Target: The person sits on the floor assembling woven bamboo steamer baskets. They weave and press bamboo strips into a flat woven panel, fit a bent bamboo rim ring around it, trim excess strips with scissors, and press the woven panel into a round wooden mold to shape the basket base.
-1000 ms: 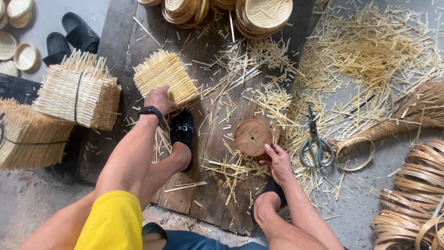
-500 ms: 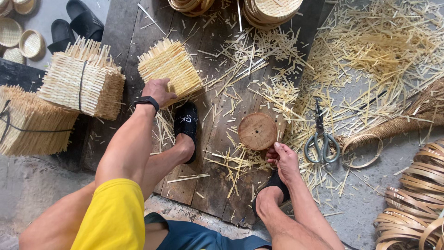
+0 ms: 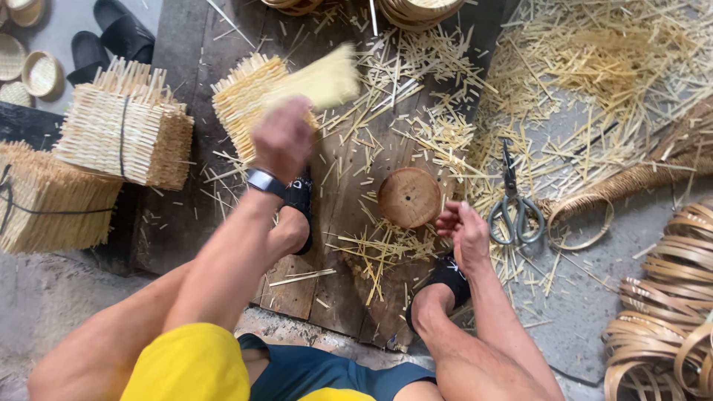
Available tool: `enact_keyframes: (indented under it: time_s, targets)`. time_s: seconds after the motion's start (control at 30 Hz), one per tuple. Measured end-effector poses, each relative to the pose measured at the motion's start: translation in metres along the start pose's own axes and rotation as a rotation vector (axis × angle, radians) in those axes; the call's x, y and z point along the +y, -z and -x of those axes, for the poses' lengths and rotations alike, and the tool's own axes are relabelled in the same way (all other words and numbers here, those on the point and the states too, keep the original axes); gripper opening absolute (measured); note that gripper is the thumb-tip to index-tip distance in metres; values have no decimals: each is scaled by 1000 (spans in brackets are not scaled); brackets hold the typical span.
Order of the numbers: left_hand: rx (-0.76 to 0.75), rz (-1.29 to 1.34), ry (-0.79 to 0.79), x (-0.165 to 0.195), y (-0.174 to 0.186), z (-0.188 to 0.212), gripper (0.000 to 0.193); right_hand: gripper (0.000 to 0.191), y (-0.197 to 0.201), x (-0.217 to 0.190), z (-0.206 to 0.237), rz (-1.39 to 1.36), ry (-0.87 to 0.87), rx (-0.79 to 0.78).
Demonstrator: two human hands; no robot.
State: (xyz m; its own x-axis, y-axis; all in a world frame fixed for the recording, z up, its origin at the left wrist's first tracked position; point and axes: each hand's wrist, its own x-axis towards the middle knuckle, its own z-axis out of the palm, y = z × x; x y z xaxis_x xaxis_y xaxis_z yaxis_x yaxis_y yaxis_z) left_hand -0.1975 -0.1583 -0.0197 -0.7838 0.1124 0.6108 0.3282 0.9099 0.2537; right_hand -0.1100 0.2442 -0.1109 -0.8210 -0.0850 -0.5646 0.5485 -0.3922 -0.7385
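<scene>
While the left hand [image 3: 281,139] lifts one woven bamboo mat [image 3: 321,80] off a stack, its fingers clamped on the mat's near edge, the mat shows only as a pale yellow blur above the dark plank floor [image 3: 178,67]. The stack of mats [image 3: 241,100] it came from lies just beyond the hand, square and ribbed, with splint ends sticking out along its edges. Two more bundles of the same mats, each tied with a dark band, sit at the left: one [image 3: 126,134] near the stack, one [image 3: 48,197] lower and partly cut off.

The right hand [image 3: 464,234] rests beside one round wooden disc [image 3: 409,197], its fingers loosely curled, the fingertips touching or nearly touching the disc's rim; I cannot tell which. One pair of scissors [image 3: 514,204] lies just right of that hand, blades closed, on a litter of short bamboo splints [image 3: 594,74]. A single thin bamboo hoop [image 3: 581,223] lies beside the scissors. Coiled flat bamboo strips [image 3: 661,319] pile at the lower right. Three small shallow woven baskets [image 3: 41,73] sit in the upper left corner, nothing in them that shows, next to two black slippers [image 3: 111,37].
</scene>
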Motion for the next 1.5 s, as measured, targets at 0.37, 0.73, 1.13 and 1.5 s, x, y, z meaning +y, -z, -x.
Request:
enact_keyframes:
  time_s: [0.37,0.73,1.13,1.5]
  targets:
    - [-638,442,-234,163,-34,107,48,18,0,9,-11,326,82,95]
    - [-772,870,1264,100,-107,98,39,23,-2,15,-8,499,262,187]
    - [-691,716,1214,120,-81,105,78,23,80,-8,6,333,401,622]
    - [-420,615,1075,112,-49,86,71,58,259,-69,0,1071,44,988]
